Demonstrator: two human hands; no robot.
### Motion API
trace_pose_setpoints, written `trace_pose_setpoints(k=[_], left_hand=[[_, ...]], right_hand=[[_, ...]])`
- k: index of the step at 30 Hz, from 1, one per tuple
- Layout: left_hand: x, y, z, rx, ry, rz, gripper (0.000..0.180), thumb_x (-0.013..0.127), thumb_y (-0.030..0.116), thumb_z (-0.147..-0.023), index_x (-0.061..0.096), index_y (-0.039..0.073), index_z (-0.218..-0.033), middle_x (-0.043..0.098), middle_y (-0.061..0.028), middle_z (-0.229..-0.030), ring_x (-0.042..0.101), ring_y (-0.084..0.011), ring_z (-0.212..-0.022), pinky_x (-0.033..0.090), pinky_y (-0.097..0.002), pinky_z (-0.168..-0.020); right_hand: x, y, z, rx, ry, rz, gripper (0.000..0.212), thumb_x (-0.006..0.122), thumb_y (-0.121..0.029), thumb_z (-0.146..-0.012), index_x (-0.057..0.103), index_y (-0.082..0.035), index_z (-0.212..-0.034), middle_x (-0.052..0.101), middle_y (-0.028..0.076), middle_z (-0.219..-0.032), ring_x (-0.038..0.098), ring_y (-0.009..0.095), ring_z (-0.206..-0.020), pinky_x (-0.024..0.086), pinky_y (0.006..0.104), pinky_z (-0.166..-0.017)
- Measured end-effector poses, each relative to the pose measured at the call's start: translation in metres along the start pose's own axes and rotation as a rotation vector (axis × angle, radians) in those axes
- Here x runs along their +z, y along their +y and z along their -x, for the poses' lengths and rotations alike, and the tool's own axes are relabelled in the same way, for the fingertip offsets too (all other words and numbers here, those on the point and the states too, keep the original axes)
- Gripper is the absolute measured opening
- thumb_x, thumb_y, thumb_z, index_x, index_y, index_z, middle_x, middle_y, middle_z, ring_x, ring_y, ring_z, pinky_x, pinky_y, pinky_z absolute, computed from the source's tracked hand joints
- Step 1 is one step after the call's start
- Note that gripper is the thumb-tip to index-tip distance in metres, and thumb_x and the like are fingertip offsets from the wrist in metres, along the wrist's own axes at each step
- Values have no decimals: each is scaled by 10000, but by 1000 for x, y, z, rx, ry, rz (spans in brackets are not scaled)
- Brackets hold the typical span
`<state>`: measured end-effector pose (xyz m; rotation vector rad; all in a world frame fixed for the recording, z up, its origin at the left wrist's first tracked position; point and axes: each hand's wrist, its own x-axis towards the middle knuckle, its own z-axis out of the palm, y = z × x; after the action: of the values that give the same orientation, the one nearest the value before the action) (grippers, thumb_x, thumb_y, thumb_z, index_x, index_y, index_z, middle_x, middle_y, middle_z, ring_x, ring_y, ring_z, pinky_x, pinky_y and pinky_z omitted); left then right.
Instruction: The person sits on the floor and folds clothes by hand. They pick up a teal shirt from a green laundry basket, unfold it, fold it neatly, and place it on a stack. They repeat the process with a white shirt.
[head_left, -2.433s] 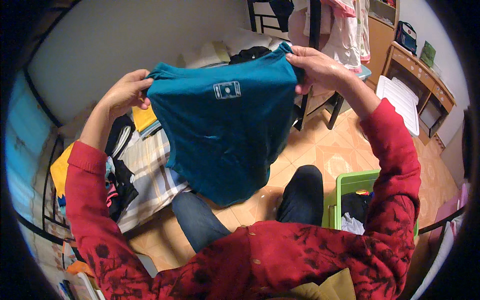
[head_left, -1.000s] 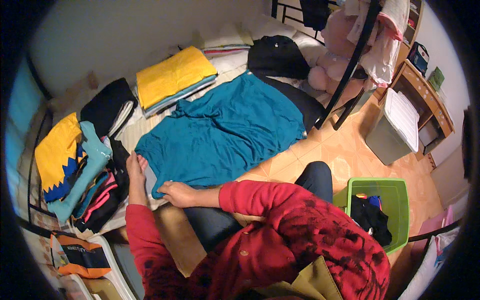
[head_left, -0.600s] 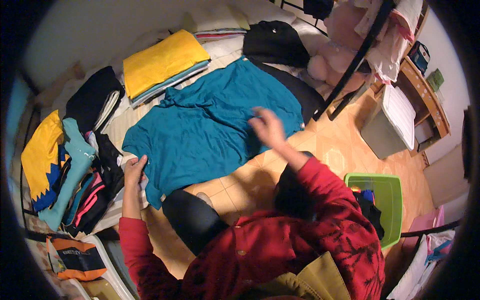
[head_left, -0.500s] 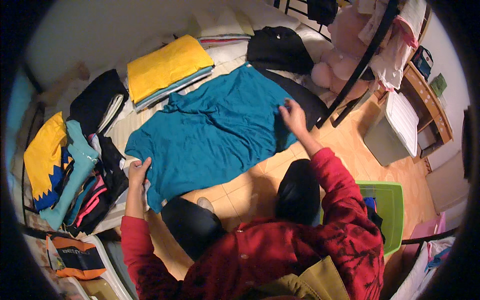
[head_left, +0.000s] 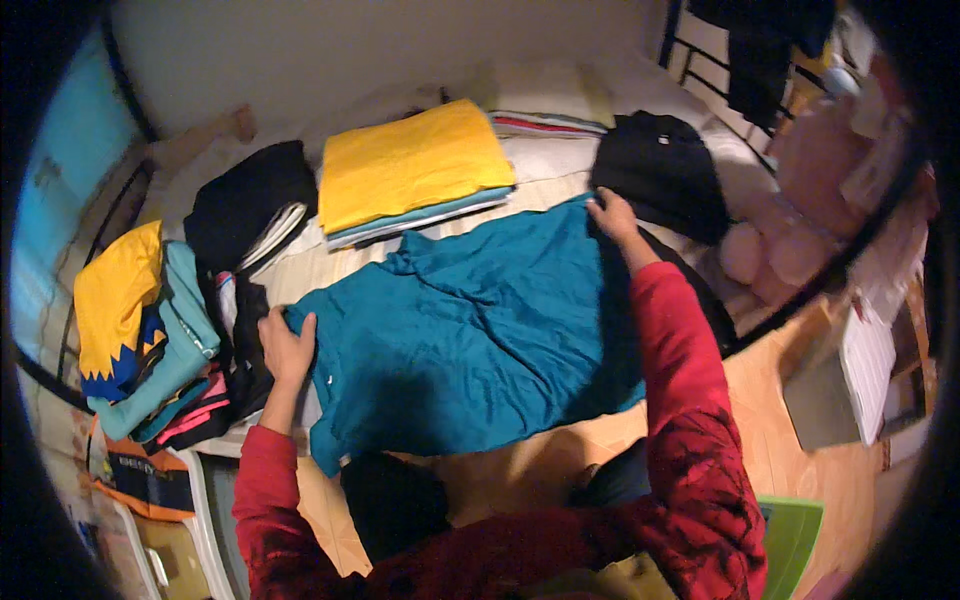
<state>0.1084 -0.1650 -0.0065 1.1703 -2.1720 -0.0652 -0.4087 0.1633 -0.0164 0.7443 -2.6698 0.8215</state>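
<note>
A teal shirt (head_left: 480,340) lies spread and creased along the near edge of the bed, its lower part hanging toward my knees. My left hand (head_left: 286,350) rests at its left edge by the sleeve, thumb and fingers apart. At the far right corner, my right hand (head_left: 613,217) is closed on the fabric, with the fingertips partly hidden. Just beyond the shirt sits a folded stack topped by a yellow cloth (head_left: 410,160). Folded black clothing (head_left: 660,170) lies beyond my right hand.
Left of the shirt are a black folded garment (head_left: 250,200) and a heap with a yellow garment (head_left: 120,295) and a light teal one (head_left: 180,320). A lidded bin (head_left: 830,380) and a green tub (head_left: 795,540) stand right. Pink plush (head_left: 780,245) sits behind the bed rail.
My right hand has moved from above the shirt's right side to its far right corner and closed there. My left hand stays by the left edge. The view has shifted toward the bed.
</note>
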Motion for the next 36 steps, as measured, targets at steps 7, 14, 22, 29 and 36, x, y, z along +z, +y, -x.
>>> trace_pose_setpoints(k=[7, 14, 22, 29, 36], left_hand=[[2, 23, -40, 269, -17, -105, 403, 738, 393, -761, 608, 61, -949, 605, -130, -940, 561, -329, -958, 430, -438, -782], [34, 14, -62, 205, -414, -62, 489, 743, 485, -733, 663, 91, -1012, 634, -115, -951, 605, -289, -930, 461, -442, -783], [56, 3, -83, 253, -488, -29, 291, 730, 358, -773, 630, 104, -872, 621, -67, -865, 585, -285, -867, 419, -433, -712], [70, 26, -85, 192, -234, 92, 225, 653, 252, -856, 534, 61, -869, 613, -201, -808, 588, -418, -774, 452, -478, -664], [83, 19, -84, 181, -206, 2, 217, 649, 256, -855, 539, 71, -880, 631, -188, -821, 605, -403, -794, 455, -477, -664]], right_hand=[[15, 8, -24, -128, -98, -65, 569, 771, -381, -739, 627, -89, -1206, 635, 167, -1094, 610, 311, -1033, 486, 390, -893], [-8, -9, -21, -215, -262, 123, 311, 748, -332, -758, 688, -140, -995, 613, 120, -1072, 577, 319, -1054, 483, 417, -870], [-37, -10, -35, -258, -28, 147, 225, 698, -250, -801, 661, -121, -981, 675, 157, -968, 633, 365, -930, 509, 462, -790], [-74, -10, -107, -4, 95, -32, 274, 696, -204, -784, 657, -71, -1021, 685, 172, -910, 648, 346, -926, 504, 445, -814], [-12, 15, -88, 69, 67, 61, 330, 665, -167, -780, 666, -128, -1107, 671, 186, -1025, 623, 366, -1005, 490, 430, -884]])
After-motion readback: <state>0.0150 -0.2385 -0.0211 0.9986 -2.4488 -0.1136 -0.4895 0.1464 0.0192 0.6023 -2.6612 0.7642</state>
